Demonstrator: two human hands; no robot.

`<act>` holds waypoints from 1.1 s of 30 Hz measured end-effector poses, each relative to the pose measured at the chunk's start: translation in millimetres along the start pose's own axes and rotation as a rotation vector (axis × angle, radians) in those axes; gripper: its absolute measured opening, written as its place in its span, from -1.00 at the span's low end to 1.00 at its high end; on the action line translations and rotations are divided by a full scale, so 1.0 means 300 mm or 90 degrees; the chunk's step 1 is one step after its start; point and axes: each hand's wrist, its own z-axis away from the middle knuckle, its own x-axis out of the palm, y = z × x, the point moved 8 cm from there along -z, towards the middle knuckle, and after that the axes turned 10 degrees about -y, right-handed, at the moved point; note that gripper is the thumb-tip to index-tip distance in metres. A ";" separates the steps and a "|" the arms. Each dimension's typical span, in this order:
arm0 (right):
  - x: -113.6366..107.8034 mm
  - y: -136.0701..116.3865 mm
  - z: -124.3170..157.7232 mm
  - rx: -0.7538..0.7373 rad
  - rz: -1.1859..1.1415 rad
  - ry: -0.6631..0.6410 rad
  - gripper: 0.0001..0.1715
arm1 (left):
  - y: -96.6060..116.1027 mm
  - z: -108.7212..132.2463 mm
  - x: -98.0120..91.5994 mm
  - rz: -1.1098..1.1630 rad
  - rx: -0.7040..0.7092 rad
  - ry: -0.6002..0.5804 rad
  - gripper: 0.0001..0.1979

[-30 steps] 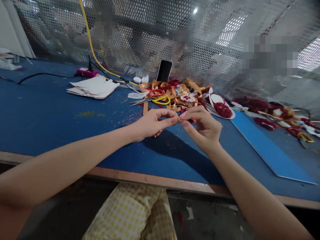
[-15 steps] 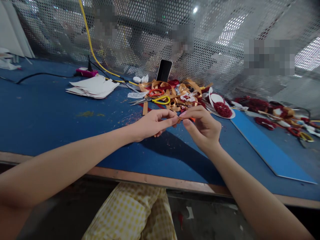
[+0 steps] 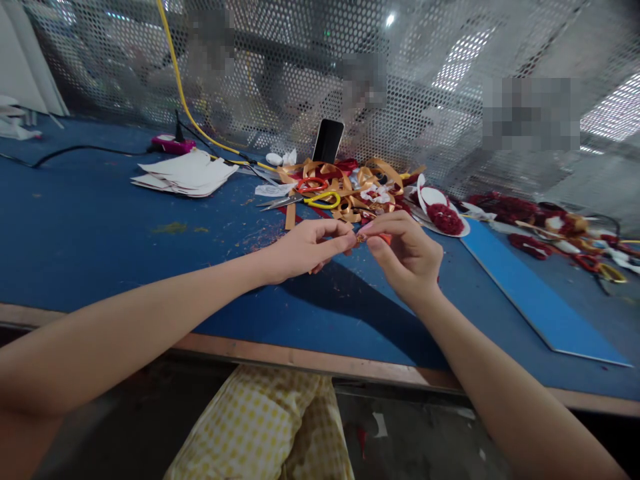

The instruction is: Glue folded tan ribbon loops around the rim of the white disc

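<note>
My left hand (image 3: 313,250) and my right hand (image 3: 405,253) meet fingertip to fingertip above the blue table (image 3: 240,313). Between them is a small orange-brown piece (image 3: 359,238), mostly covered by the fingers; its kind is not clear. The left thumb and forefinger pinch its left side. At its right side, the right thumb and forefinger close in, and a bit of orange-red (image 3: 385,238) shows between those fingers. Just beyond the hands lie scissors with yellow and red handles (image 3: 320,199) beside a tangle of gold ribbon (image 3: 385,175).
A phone (image 3: 329,141) leans against the perforated metal screen (image 3: 280,73). White sheets (image 3: 185,175) lie stacked at left near a pink power strip (image 3: 173,145). Dark red pompoms on white discs (image 3: 445,217) and a blue board (image 3: 540,293) are at right.
The right thumb and forefinger have shifted very slightly around the small piece, and more of the orange-red shows. The left hand stays almost still.
</note>
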 end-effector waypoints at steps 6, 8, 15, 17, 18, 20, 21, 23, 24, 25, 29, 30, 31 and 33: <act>0.011 0.018 0.006 0.005 -0.011 -0.010 -0.79 | -0.014 -0.002 0.001 0.021 -0.014 0.016 -0.71; 0.008 0.026 0.007 0.021 -0.013 -0.008 -0.74 | -0.015 -0.006 -0.006 0.033 -0.015 0.027 -0.70; 0.026 0.018 -0.012 0.026 0.042 -0.091 -0.86 | 0.029 -0.028 -0.198 -0.190 0.000 0.104 -0.75; 0.065 -0.001 -0.010 -0.012 0.067 -0.165 -0.88 | 0.021 -0.033 -0.248 -0.370 -0.032 0.101 -0.78; 0.089 -0.011 -0.006 -0.032 0.073 -0.207 -0.91 | 0.008 -0.034 -0.268 -0.444 -0.064 0.102 -0.79; 0.142 -0.031 0.009 -0.062 0.079 -0.303 -0.83 | -0.019 -0.034 -0.283 -0.537 -0.111 0.093 -0.78; 0.169 -0.039 0.019 -0.072 0.084 -0.354 -0.77 | -0.028 -0.034 -0.279 -0.565 -0.125 0.085 -0.77; 0.213 -0.047 0.040 -0.076 0.103 -0.441 -0.70 | -0.034 -0.033 -0.260 -0.595 -0.134 0.075 -0.76; 0.226 -0.047 0.047 -0.077 0.116 -0.466 -0.69 | -0.031 -0.030 -0.251 -0.605 -0.135 0.079 -0.76; 0.233 -0.045 0.051 -0.076 0.129 -0.479 -0.69 | -0.025 -0.027 -0.244 -0.615 -0.137 0.088 -0.76; 0.215 -0.018 0.047 -0.071 0.179 -0.440 -0.73 | -0.002 -0.009 -0.238 -0.656 -0.165 0.131 -0.78; 0.204 -0.009 0.043 -0.071 0.188 -0.419 -0.73 | -0.001 -0.006 -0.242 -0.653 -0.178 0.136 -0.78; 0.192 -0.001 0.038 -0.073 0.191 -0.396 -0.71 | -0.004 -0.003 -0.245 -0.638 -0.192 0.135 -0.79; 0.162 0.017 0.027 -0.076 0.190 -0.347 -0.62 | -0.015 -0.002 -0.247 -0.589 -0.212 0.118 -0.80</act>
